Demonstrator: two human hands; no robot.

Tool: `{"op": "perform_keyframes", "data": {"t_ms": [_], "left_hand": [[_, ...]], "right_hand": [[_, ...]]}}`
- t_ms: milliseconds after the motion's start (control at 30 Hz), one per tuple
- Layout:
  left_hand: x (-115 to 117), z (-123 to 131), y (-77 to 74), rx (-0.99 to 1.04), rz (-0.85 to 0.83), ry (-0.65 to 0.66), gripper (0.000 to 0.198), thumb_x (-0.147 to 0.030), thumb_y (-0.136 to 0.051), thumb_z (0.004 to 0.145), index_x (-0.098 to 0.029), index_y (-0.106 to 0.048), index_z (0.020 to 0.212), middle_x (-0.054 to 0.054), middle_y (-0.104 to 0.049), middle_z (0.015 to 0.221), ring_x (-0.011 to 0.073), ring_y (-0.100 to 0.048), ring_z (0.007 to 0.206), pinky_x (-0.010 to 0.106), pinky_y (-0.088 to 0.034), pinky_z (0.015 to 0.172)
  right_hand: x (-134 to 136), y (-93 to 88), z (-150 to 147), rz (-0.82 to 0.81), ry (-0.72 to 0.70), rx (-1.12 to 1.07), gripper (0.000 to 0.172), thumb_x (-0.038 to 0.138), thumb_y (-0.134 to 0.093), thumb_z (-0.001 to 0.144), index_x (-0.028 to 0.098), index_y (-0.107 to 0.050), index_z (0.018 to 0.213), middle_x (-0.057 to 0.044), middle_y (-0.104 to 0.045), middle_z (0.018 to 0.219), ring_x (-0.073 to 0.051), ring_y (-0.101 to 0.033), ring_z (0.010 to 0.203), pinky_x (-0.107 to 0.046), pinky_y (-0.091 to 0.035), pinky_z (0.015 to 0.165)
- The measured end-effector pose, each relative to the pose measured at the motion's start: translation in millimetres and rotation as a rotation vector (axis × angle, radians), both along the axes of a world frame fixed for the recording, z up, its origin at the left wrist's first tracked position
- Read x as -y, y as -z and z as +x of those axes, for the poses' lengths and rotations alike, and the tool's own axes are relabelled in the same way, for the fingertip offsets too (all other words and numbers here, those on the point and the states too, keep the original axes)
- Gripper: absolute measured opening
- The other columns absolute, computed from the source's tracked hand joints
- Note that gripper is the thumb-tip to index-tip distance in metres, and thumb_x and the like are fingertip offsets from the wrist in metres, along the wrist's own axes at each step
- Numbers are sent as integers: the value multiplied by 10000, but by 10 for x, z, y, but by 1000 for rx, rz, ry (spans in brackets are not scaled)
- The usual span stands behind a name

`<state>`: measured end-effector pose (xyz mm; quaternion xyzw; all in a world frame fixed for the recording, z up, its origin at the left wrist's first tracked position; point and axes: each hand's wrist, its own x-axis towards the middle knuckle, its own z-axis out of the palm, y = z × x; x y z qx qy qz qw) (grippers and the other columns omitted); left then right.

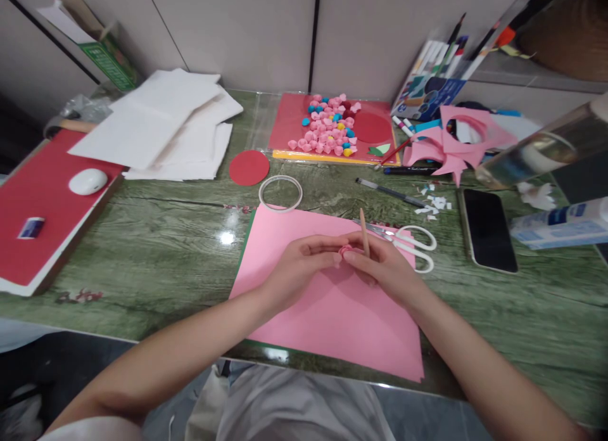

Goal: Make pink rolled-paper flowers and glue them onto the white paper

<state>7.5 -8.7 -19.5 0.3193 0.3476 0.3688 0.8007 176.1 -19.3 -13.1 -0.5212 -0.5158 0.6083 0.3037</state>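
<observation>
The left hand (308,254) and right hand (384,263) pinch a pink curl (346,251) above pink paper (332,317) by the near edge of the table (166,251). Scissors (390,234) cross the paper's far right corner.

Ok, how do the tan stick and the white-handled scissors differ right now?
The tan stick is held in the right grip; the scissors are not held.
The stick points up and away from the person; the scissors lie flat, handles reaching past the right edge of the pink sheet.
The stick is plain tan; the scissors have white loop handles and metal blades.
Both are close to the right grip.
</observation>
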Motion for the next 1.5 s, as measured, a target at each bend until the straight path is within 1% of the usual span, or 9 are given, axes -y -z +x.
{"op": "perform_keyframes", "data": {"t_ms": [133,367,467,600,700,933,1100,1367,1500], "left_hand": [[5,-2,8,-99,54,31,262,-197,-698,655,-148,-666,911,76,-678,911,172,-609,818,306,-434,763],[24,24,-12,-212,99,6,265,-219,-743,605,-147,-648,841,43,-679,810,142,-614,743,269,-447,709],[24,32,-22,-209,97,0,244,-207,-743,605,-145,-644,818,40,-679,816,139,-618,755,262,-456,711],[32,39,-43,-178,90,-17,239,-191,-746,597,-143,-644,807,36,-682,812,139,-624,763,270,-462,736],[42,42,-44,-173,87,-27,236,-195,-742,602,-142,-643,810,41,-683,818,148,-625,779,287,-459,760],[5,23,67,-69,-19,-14,244,-189,-732,622,-140,-643,843,51,-683,870,146,-622,813,300,-440,803],[-40,-4,77,49,-170,4,173,-196,-693,671,-134,-658,829,48,-670,875,120,-613,785,276,-448,776],[-53,-1,62,42,-135,-20,194,-194,-705,657,-132,-658,835,45,-672,848,114,-613,727,277,-456,752],[-41,1,68,-43,-89,-32,211,-207,-719,644,-140,-652,832,35,-681,812,111,-621,680,257,-465,688]], "right_hand": [[-7,-17,34,4,-13,10,222,294,-656,700,198,-623,898,45,-531,613,-87,-527,573,-199,-387,519],[24,23,50,-10,26,14,231,279,-686,650,185,-645,858,12,-621,693,-102,-524,582,-219,-377,531],[37,9,38,-8,50,28,233,285,-690,636,174,-652,837,18,-591,650,-85,-458,525,-216,-325,482],[51,-3,24,43,68,111,215,289,-674,650,163,-657,823,64,-424,495,-56,-277,444,-217,-206,428],[44,9,26,77,57,154,218,299,-657,669,161,-657,838,63,-412,495,-59,-261,452,-219,-199,431],[12,49,24,109,33,272,323,357,-624,702,182,-628,973,13,-565,638,-75,-340,480,-217,-244,440],[35,26,-1,193,48,365,359,359,-609,715,198,-608,1036,10,-564,659,-72,-315,469,-218,-242,437],[11,-5,11,190,48,325,311,372,-581,751,204,-613,1011,-35,-645,905,-132,-528,636,-248,-394,549],[23,-19,-6,171,55,308,303,387,-591,740,195,-625,972,-30,-653,839,-133,-534,621,-243,-395,529]]}}
